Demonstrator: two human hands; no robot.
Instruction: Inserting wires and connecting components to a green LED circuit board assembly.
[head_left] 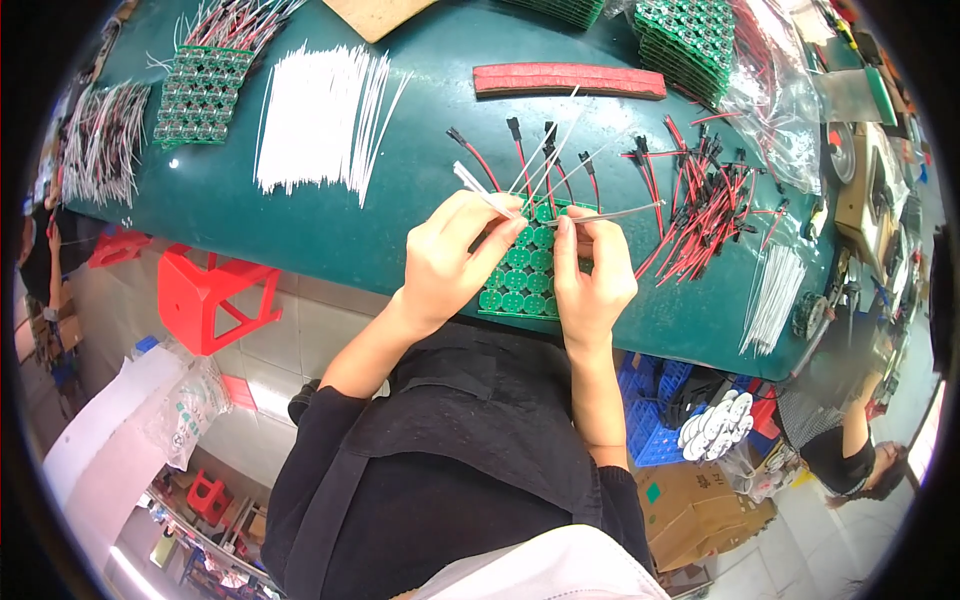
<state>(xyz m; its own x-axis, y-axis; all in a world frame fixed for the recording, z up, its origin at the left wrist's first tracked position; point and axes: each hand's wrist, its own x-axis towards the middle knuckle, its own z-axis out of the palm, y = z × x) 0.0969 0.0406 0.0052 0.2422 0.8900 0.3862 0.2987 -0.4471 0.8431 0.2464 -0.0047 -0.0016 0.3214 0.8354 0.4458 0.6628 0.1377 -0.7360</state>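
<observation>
A green circuit board panel (517,275) of several small round boards lies at the table's near edge, under my fingertips. Red and black wires with black connectors (514,128) stick out from its far edge. My left hand (455,250) is closed on a few white wires (468,178), whose ends poke out past the fingers. More pale wires fan out from between the two hands. At the panel's right side, my right hand (595,275) pinches a thin grey wire (630,212) that runs out to the right. The fingertips hide where the wires meet the board.
White wires (320,120) lie in a wide stack at left, and red-black connector leads (700,205) in a pile at right. A red bar (570,81) lies beyond the panel. Stacked green boards (685,45) stand far right. Red stools (205,300) and another person (850,440) are near the table.
</observation>
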